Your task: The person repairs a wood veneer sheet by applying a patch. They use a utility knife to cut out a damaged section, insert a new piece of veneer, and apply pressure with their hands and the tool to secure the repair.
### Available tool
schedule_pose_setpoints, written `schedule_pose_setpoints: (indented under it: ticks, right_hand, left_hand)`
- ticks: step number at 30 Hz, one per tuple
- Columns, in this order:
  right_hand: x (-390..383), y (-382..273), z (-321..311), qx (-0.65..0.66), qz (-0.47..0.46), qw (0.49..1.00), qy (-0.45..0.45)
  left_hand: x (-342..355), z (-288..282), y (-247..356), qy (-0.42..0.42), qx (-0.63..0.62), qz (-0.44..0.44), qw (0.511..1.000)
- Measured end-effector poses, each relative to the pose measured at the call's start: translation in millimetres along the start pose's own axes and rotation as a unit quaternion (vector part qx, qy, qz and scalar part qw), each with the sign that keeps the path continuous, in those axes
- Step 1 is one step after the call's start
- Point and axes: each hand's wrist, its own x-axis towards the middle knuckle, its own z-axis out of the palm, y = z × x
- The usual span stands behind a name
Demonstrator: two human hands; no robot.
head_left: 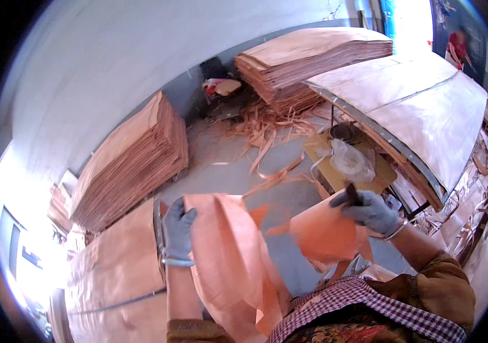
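My left hand [179,233], in a grey glove, is closed on the upper left edge of a large, thin, orange-brown wood veneer sheet [227,246]. The sheet hangs curved in front of my body, with a ragged right side. My right hand [374,214], gloved as well, is closed around a short dark object [352,194], whose kind I cannot make out. The same hand grips a smaller curled veneer piece [322,235], hanging apart from the larger sheet. Torn strips trail from both pieces.
Veneer stacks stand by the wall, one at left [132,160], another at the back [312,57]. A table topped with pale sheets [415,97] is at right, another sheet-covered surface [112,263] at left. Scrap strips [266,128] litter the floor. A person [457,48] is far right.
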Motion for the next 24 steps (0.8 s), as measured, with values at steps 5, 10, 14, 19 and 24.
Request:
schedule_pose_setpoints:
  ticks: [5, 10, 14, 19, 24]
  right_hand:
    - [112.5, -4.5, 7.3, -0.019, 0.021, 0.998, -0.047]
    - [224.3, -0.2, 6.1, 0.022, -0.118, 0.993, -0.021]
    - [309.9, -1.5, 4.8, 0.025, -0.111, 0.993, 0.043]
    - [411.0, 13.5, -1.3, 0.054, -0.106, 0.988, 0.100]
    - [519.6, 33.9, -12.2, 0.105, -0.064, 0.988, 0.098]
  left_hand:
    - [79.3, -23.2, -32.8, 0.068, -0.044, -0.020, 0.997]
    - [156.6, -60.6, -92.8, 0.101, -0.074, 0.001, 0.992]
    - [220.9, -87.2, -140.3, 0.099, -0.075, -0.003, 0.992]
    - [323.1, -104.7, -226.1, 0.095, -0.117, -0.011, 0.989]
    - [422.0, -125.0, -292.0, 0.108, -0.131, -0.026, 0.985]
